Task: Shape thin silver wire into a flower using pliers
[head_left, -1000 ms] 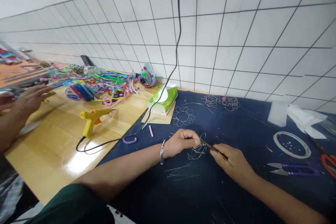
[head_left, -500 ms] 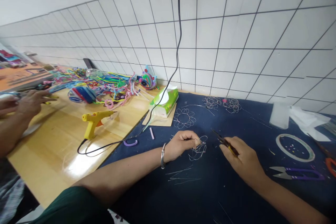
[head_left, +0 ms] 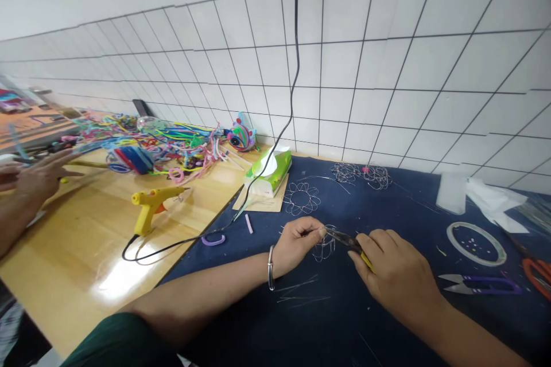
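My left hand (head_left: 299,245) pinches a looped wire piece (head_left: 325,249) between thumb and fingertips, its thin loops hanging to the right of the fingers. My right hand (head_left: 394,269) is wrapped round pliers (head_left: 350,242) with yellow handles. The tips of the pliers reach the wire at my left fingertips; whether the jaws grip it I cannot tell. Behind my left hand lies a flower-shaped wire ring (head_left: 302,199). Loose straight wires (head_left: 303,292) rest on the dark blue cloth (head_left: 258,327) below my hands.
More wire flowers (head_left: 361,175) lie near the tiled wall. At right are purple snips (head_left: 480,285), a round dish (head_left: 476,243) with beads and orange-handled scissors (head_left: 536,272). A tissue pack (head_left: 269,175), yellow glue gun (head_left: 150,206) and its black cord stand left. Another person's hands (head_left: 43,178) work at far left.
My right hand has moved left, bringing the pliers from apart to the wire at my left fingertips. The other person's hand at far left has shifted. The view has tilted slightly.
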